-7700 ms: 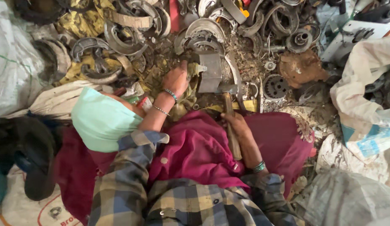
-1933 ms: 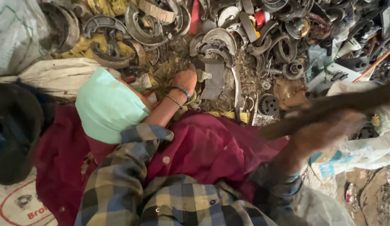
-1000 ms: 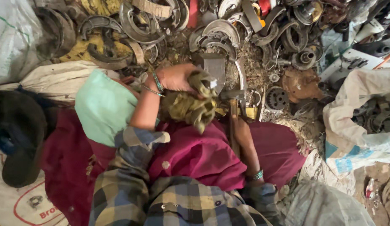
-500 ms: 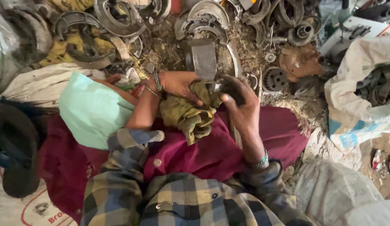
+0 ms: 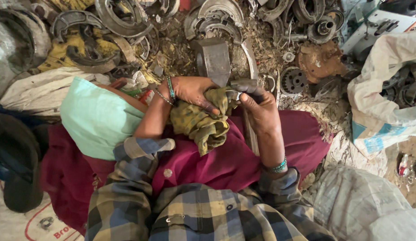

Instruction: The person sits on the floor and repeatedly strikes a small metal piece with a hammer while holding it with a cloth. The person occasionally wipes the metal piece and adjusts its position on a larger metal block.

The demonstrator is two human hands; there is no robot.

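Dirt floor (image 5: 172,53) strewn with scrap

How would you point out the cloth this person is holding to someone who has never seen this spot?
Start at the maroon lap below the heap of rusty scrap metal. Just above it the two hands meet; the left hand presses a crumpled cloth that hangs down. It is olive-yellow, patterned and soft, unlike the plain mint-green cloth beside it.

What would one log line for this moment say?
left hand: grips rag | right hand: holds small metal part against rag | in front: metal block, scrap pile
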